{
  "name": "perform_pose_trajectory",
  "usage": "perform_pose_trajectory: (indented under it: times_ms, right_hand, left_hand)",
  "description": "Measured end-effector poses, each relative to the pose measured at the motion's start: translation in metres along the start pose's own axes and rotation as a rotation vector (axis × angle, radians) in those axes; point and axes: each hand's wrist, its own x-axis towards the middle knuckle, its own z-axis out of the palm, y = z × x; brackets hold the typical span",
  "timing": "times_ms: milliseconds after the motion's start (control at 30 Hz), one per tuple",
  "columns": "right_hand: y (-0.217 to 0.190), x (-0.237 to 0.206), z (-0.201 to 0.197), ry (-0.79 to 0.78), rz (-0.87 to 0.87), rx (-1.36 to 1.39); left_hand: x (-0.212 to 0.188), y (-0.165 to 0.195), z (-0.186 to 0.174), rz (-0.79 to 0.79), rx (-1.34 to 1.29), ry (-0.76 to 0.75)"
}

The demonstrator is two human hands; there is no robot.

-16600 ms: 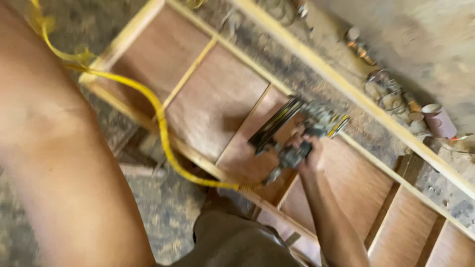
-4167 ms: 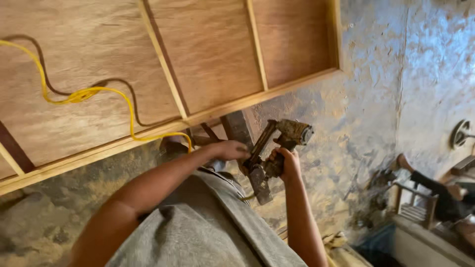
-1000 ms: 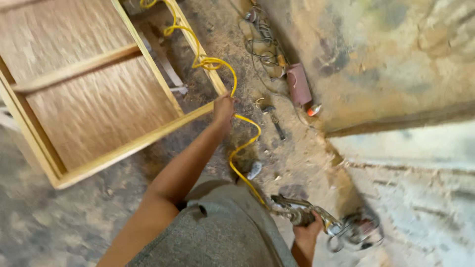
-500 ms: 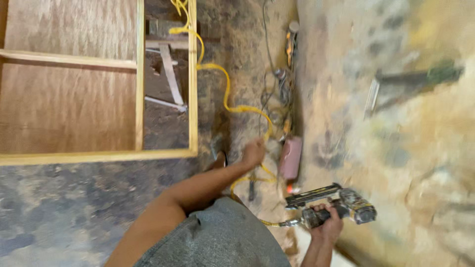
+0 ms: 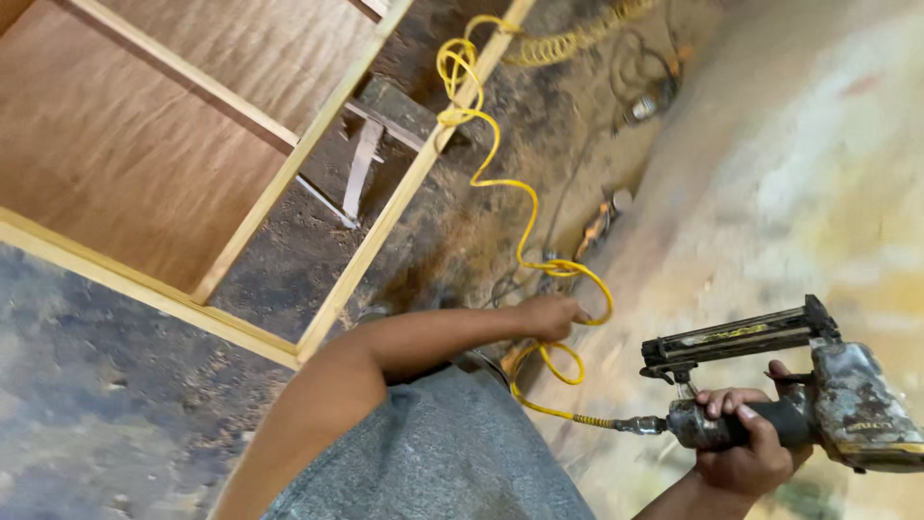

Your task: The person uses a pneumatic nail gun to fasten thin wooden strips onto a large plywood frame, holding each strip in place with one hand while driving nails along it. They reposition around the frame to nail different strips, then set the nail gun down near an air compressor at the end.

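My right hand [image 5: 746, 448] sits at the lower right of the frame, fingers curled tight round the grip of the nail gun [image 5: 780, 395]; the gun is worn and grimy, its long dark magazine running across above my knuckles toward the left, its bulky head off to the right edge; one finger pokes up near the trigger area, I can't tell if it presses; a metal fitting at the bottom of the grip joins the yellow air hose [image 5: 534, 255]; the hose runs left from the fitting, loops under and round my left hand [image 5: 549, 316], then coils upward through the middle of the frame to the top, crossing a pale wooden rail there; my left hand is mid-frame, arm stretched out from lower left, fingers loosely curled right at the hose loop; touching it or gripping it, I can't tell, the fingertips are blurred against the yellow; my grey shirt [image 5: 433, 453] fills the bottom centre; the wooden frame [image 5: 289, 159] lies at upper left, brown plywood panel with light timber battens, its long rail slanting from top centre down to a corner just left of my elbow; the open bay beside the panel shows bare ground and a few loose wood offcuts [image 5: 361, 159]; dirt floor [image 5: 115, 404] dark and dusty at lower left; small bits of clutter and cables [image 5: 616, 125] at upper centre, too blurred to name; pale stained wall [image 5: 818, 173] fills the right side
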Motion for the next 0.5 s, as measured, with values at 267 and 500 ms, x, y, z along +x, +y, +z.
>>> perform_pose_trajectory:
  times_ms: [267,500]
  right_hand:
    - [0.107,0.245,0.042,-0.304,0.154,-0.086]
    - [0.213,0.420,0.051,-0.479,0.459,-0.470]
  left_hand:
    - [0.078,-0.124,-0.235,-0.627,0.178,-0.060]
    - [0.132,-0.137,-0.417,-0.763,0.519,1.517]
